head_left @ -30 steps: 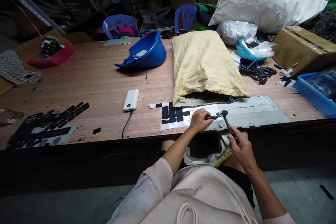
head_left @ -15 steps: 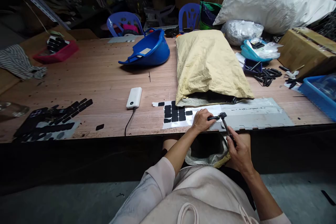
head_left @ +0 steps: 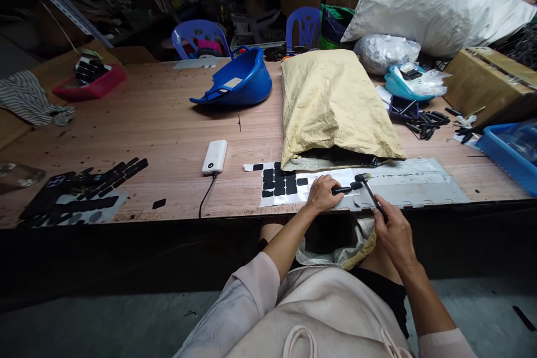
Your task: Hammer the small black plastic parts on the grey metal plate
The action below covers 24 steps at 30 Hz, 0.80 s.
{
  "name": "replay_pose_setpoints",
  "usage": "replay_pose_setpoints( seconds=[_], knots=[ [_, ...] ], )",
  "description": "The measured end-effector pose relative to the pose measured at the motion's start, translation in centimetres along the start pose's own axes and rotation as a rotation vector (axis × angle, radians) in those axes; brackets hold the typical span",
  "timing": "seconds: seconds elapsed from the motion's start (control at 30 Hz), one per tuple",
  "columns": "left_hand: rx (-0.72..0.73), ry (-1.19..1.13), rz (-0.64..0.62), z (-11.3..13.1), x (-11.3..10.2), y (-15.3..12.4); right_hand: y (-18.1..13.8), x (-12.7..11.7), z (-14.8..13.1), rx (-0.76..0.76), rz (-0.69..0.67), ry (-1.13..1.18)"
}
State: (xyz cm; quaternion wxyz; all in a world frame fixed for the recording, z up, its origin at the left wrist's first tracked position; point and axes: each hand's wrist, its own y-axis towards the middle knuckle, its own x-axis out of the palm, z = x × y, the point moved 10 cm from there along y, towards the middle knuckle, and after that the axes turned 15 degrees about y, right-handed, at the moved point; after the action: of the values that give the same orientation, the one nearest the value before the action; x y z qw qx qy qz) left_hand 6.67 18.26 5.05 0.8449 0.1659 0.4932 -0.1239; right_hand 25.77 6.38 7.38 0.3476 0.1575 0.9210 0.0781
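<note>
My left hand (head_left: 322, 194) is closed on a slim black tube-shaped piece (head_left: 342, 190), which lies level above the grey board (head_left: 411, 193) and points right. A small dark part (head_left: 356, 185) sits at its right tip; I cannot tell whether they are joined. My right hand (head_left: 393, 229) grips the dark handle of a small hammer (head_left: 372, 198), whose head is just right of that tip. Left of my left hand, a white sheet (head_left: 268, 201) carries several black rounded pads (head_left: 279, 185). An open-mouthed sack (head_left: 323, 260) is between my legs.
A large yellow sack (head_left: 339, 106) lies behind my hands. Left of it are a white power bank (head_left: 215, 156) with a cable and a blue scoop-shaped basin (head_left: 247, 81). Black pieces (head_left: 428, 123), a cardboard box (head_left: 489, 86) and a blue tray (head_left: 509, 151) are at right.
The hammer and my right hand have moved right, and the hammer head has shifted away from the tip of the black piece. My left hand stays almost in place.
</note>
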Motion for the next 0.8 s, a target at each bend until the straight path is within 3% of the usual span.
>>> replay_pose_setpoints(
  seconds=[0.17, 0.57, 0.7, 0.8],
  knots=[
    [-0.006, -0.023, -0.018, 0.0, 0.1, 0.0, 1.4, -1.5, 1.9, 0.189, 0.019, -0.288],
    [0.014, -0.057, -0.031, 0.0, -0.2, 0.1, 0.8, -1.0, 2.5, 0.33, 0.021, -0.293],
    [0.18, -0.19, -0.016, 2.4, -0.6, -3.8, 0.8, -0.9, 2.5, 0.323, 0.02, -0.296],
    [0.334, -0.251, -0.153, 4.1, 1.7, -8.8, 0.8, -0.8, 2.3, 0.304, 0.025, -0.293]
  ],
)
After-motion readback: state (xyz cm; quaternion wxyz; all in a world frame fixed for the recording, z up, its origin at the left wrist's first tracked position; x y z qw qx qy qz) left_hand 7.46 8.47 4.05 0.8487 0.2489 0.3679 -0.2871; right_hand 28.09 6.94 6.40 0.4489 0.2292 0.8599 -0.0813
